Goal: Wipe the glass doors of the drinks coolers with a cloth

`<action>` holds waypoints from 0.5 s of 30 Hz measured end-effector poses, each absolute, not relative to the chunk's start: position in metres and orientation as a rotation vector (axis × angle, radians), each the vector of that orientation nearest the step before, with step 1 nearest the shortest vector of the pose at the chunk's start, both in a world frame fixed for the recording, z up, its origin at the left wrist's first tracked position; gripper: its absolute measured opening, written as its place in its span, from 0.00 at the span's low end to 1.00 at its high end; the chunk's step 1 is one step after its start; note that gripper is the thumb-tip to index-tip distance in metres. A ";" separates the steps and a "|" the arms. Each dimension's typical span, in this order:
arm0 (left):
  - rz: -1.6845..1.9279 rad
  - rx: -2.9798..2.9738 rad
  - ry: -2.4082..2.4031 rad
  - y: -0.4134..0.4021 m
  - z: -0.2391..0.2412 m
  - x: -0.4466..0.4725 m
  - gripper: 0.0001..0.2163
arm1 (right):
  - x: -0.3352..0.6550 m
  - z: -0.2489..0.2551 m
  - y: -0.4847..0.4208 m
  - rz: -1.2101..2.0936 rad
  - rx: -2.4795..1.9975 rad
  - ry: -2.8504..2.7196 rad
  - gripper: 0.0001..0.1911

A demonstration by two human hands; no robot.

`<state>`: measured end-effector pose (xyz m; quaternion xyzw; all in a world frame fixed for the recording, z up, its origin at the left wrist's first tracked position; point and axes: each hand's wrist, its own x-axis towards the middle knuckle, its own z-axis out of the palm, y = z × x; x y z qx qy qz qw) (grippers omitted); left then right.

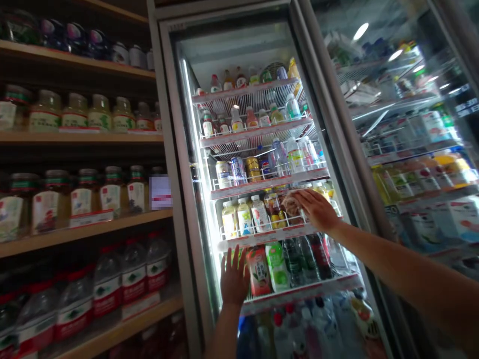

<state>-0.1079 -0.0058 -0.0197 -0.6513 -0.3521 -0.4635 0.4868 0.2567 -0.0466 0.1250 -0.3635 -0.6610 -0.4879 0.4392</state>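
Observation:
An open drinks fridge (pixel 202 164) stands ahead, its wire shelves full of bottles and cans. My left hand (pixel 234 276) reaches up with fingers spread at the left end of the lower shelf, next to a red-labelled bottle (pixel 259 271). My right hand (pixel 316 209) stretches across onto the shelf above and closes over a bottle (pixel 292 205) at the right of that row. Pale yoghurt-style bottles (pixel 245 217) stand to the left of it.
The fridge's glass door (pixel 411 149) hangs open on the right, with another stocked fridge seen through it. Wooden shelves (pixel 86 227) on the left carry jars and large water bottles (pixel 108 286). Cans (pixel 238 170) sit on the fridge's middle shelf.

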 end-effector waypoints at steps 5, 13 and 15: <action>-1.165 -1.608 -0.853 -0.005 -0.018 -0.106 0.36 | 0.279 0.116 -0.052 -1.327 -0.737 -1.970 0.26; -1.216 -1.680 -0.840 0.003 -0.017 -0.102 0.36 | 0.315 0.088 -0.058 -1.252 -1.005 -1.742 0.24; -1.228 -1.710 -0.832 0.005 -0.018 -0.102 0.36 | 0.320 0.075 -0.061 -1.247 -1.025 -1.793 0.23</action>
